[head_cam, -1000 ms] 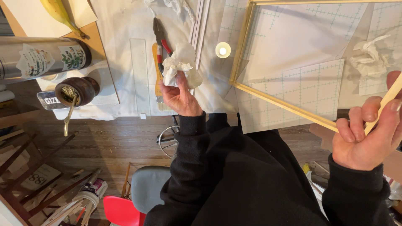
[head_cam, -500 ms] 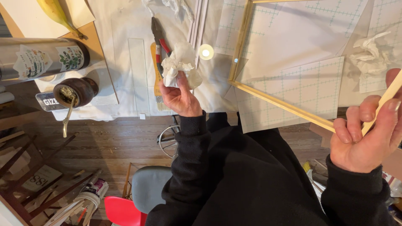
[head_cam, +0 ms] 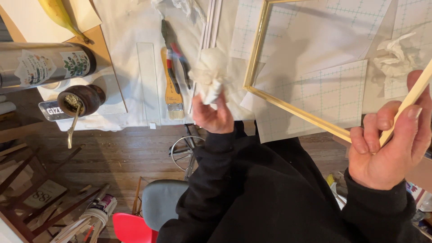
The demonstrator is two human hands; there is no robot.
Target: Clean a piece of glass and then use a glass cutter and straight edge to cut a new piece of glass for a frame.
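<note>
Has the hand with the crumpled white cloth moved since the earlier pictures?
Yes. The left hand with the cloth has shifted slightly away from the paintbrush, toward the wooden frame.

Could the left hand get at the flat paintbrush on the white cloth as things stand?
Probably not without letting go: the left hand is closed on a crumpled white wad. The paintbrush lies uncovered just beside it on the white cloth, beside the pliers, nothing between.

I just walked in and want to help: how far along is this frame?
The gold frame looks assembled. The left hand holds a crumpled white cloth above the table; the right hand grips the frame's corner. The brush lies unused. What remains can't be told.
</note>
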